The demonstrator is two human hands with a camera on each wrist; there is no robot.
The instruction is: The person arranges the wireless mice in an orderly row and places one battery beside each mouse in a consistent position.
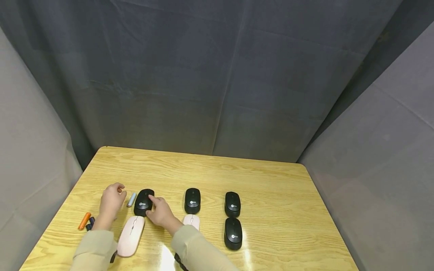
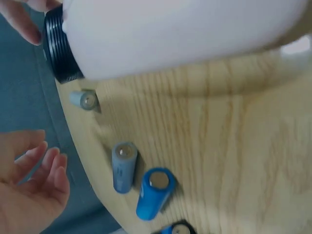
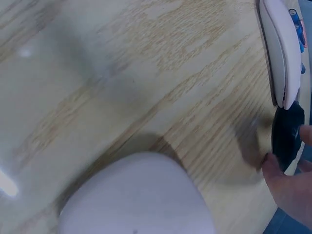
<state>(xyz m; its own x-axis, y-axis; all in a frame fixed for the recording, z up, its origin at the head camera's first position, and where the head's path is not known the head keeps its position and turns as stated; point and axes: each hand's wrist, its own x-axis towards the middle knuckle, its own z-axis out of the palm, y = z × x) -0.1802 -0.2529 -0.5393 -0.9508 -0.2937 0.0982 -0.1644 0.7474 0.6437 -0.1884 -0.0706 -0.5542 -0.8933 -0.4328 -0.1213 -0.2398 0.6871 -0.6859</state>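
My right hand (image 1: 162, 213) holds a black mouse (image 1: 142, 203) at its right side, thumb low and a finger on its upper edge. In the right wrist view, the thumb and fingers (image 3: 287, 187) are on that mouse (image 3: 285, 139). My left hand (image 1: 112, 201) hovers left of it, fingers loosely curled and holding nothing. A light blue battery (image 1: 131, 200) lies between this hand and the mouse. Just below the black mouse is a pink mouse (image 1: 130, 236), which looms large in the left wrist view. Beside my left wrist lies an orange cylinder (image 1: 84, 221) with dark blue batteries (image 1: 90, 223).
Two black mice stand in a column at the right, one above (image 1: 232, 204) and one below (image 1: 233, 233). Another black mouse (image 1: 192, 201) sits mid-table above a second pink mouse (image 1: 191, 221), partly hidden by my right sleeve. Dark curtain (image 1: 203, 75) hangs behind the wooden table (image 1: 278, 210).
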